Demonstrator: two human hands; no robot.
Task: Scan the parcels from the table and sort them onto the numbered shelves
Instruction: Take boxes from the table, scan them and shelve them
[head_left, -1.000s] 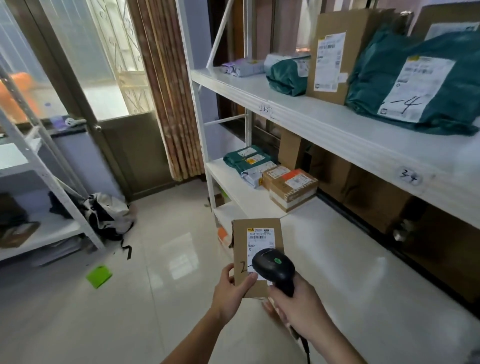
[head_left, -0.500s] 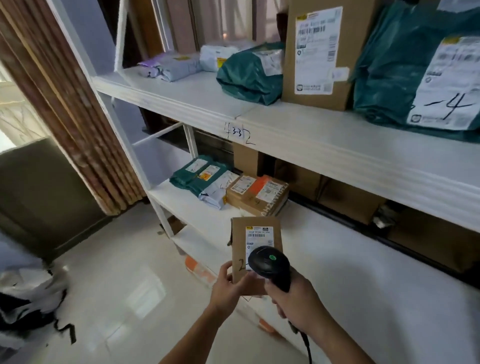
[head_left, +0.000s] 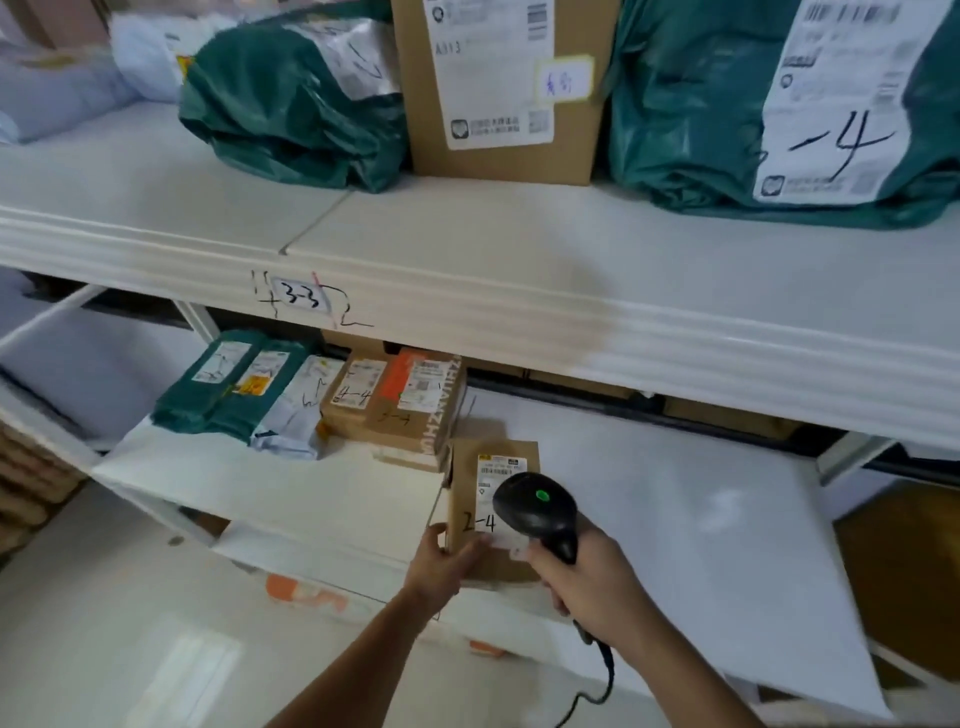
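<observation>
left hand (head_left: 441, 564) holds parcel (head_left: 475, 512) over lower shelf (head_left: 649, 519) edge; open shelf rightward

Our left hand (head_left: 445, 564) grips the small parcel (head_left: 491, 512) from below; our right hand (head_left: 587, 577), just beside that parcel, clasps the scanner (head_left: 537, 512).

Below the shelving I see a pale glossy floor (head_left: 104, 649) catching a patch of light. At the far left edge hangs a strip of brown pleated curtain (head_left: 26, 483). Something orange (head_left: 306, 597) shows beneath the lowest board; I cannot tell what.
</observation>
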